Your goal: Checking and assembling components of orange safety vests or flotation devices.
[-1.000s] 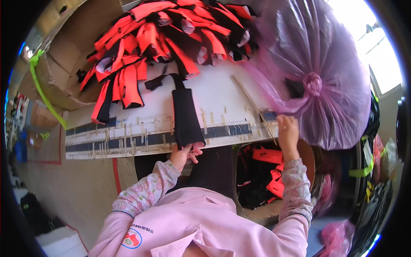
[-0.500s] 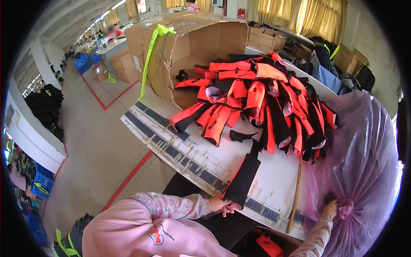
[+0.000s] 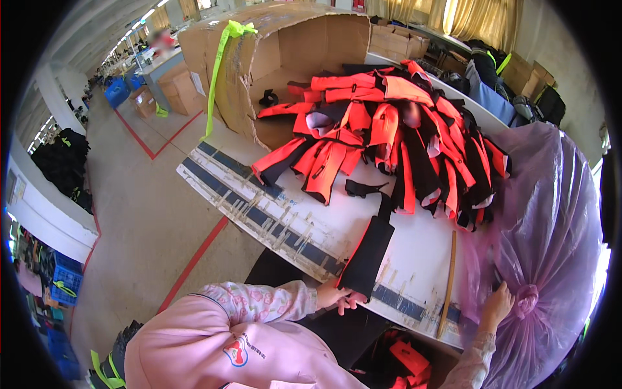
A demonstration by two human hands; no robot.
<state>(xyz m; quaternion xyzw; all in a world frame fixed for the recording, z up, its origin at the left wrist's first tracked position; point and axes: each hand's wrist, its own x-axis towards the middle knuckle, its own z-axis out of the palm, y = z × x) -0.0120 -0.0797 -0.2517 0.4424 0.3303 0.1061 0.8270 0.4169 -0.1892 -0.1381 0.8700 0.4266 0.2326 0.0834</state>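
Left hand (image 3: pixel 333 295): you pinch the lower end of the black sleeve (image 3: pixel 369 256), thumb mostly hidden, the same hold as a second ago.
Sleeve: it lies flat on the white surface (image 3: pixel 418 249), lower end at the near edge, strap (image 3: pixel 363 188) toward the orange pile (image 3: pixel 407 89); it has hardly shifted.
Right hand (image 3: pixel 496 305): it has left the near edge by the stick (image 3: pixel 448 279) for the purple bag (image 3: pixel 551 214), just left of the knot (image 3: pixel 527 300). It is half curled near something small and dark; I cannot tell whether you hold that.
View: your head has turned, showing more of the carton (image 3: pixel 311 52).
Both hands: handling of the sleeve seems paused, one hand keeping its place.
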